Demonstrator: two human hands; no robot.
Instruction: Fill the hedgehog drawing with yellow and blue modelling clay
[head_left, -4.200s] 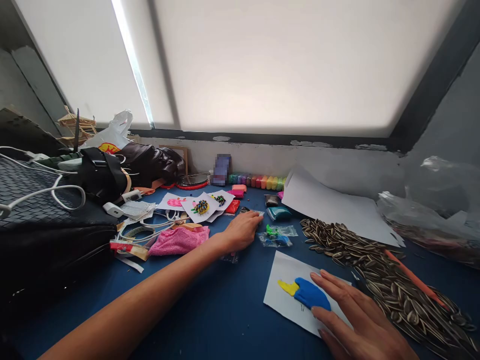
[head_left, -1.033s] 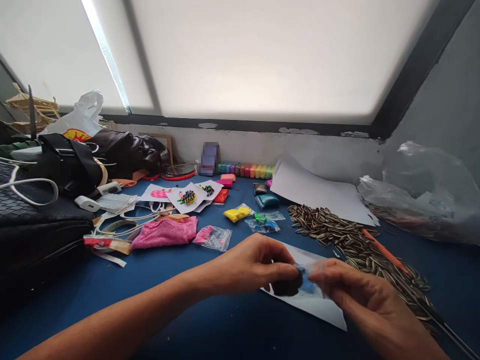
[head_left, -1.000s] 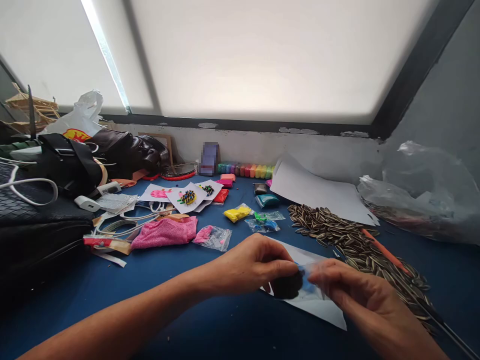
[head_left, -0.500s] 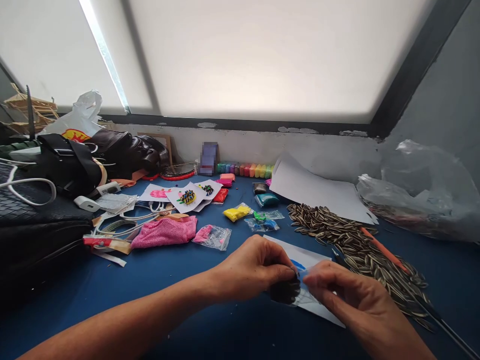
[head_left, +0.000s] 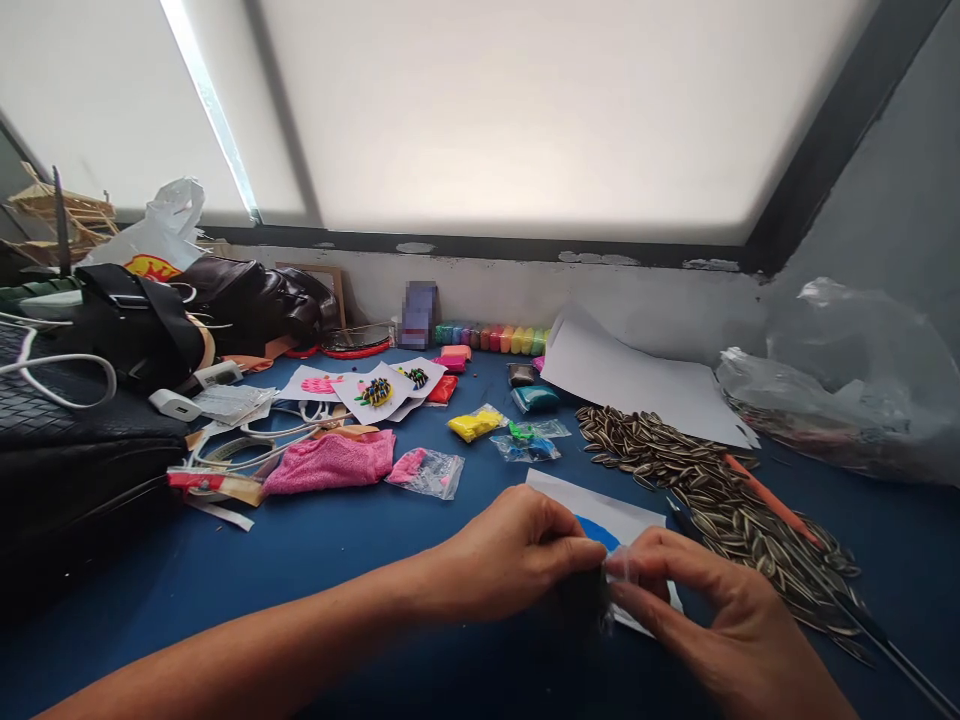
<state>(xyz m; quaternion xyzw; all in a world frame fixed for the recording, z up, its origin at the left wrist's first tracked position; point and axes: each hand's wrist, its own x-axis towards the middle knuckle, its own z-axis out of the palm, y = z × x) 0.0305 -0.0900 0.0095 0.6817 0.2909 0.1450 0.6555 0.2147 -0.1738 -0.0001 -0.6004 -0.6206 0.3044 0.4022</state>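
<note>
In front of me both hands grip a small clear packet of black modelling clay [head_left: 583,600], hanging between them and blurred. My left hand [head_left: 521,550] pinches its edge with thumb and forefinger. My right hand [head_left: 694,590] is closed on the clear plastic at the other side, fingertips almost touching the left ones. Beneath lies a white sheet of paper [head_left: 553,490], partly covered by my hands, with a flat blue shape [head_left: 598,530] on it.
Sunflower seeds [head_left: 645,450] spread on the right, with an orange stick [head_left: 769,498] among them. Clay packets lie ahead, including a yellow packet [head_left: 475,424] and a teal packet [head_left: 535,399]. A pink cloth [head_left: 330,462], decorated paper cards [head_left: 379,390] and a black bag [head_left: 82,480] occupy the left.
The black clay packet has turned and swung down between my hands, showing less of its face. My left hand moved slightly right and down, uncovering more of the blue shape.
</note>
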